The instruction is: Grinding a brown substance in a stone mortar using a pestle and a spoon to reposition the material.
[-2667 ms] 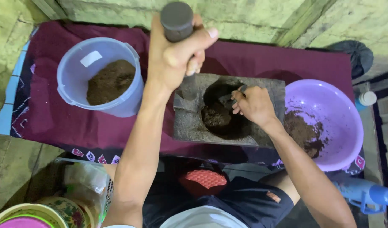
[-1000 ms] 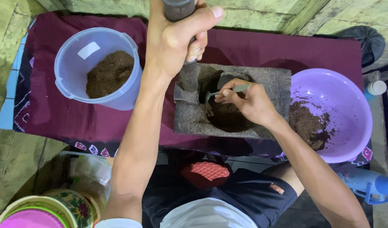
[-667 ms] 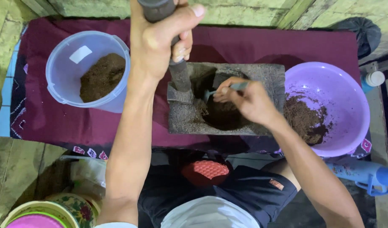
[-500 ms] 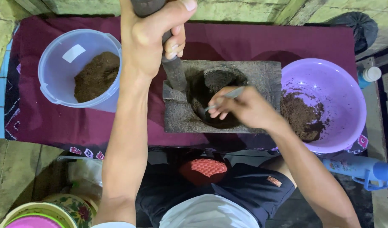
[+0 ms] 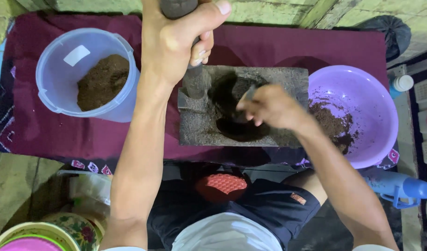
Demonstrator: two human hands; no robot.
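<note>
Left hand (image 5: 176,42) keeps gripping the pestle (image 5: 192,69); right hand (image 5: 269,108), holding the spoon (image 5: 245,95), has dipped deeper into the mortar (image 5: 243,109).

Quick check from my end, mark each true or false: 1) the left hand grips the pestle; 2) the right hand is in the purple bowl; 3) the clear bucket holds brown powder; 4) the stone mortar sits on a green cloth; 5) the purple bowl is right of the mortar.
1) True: the left hand is closed around the dark pestle.
2) False: the right hand is over the stone mortar, not in the purple bowl.
3) True: the clear bucket holds brown powder.
4) False: the mortar sits on a maroon cloth.
5) True.
</note>
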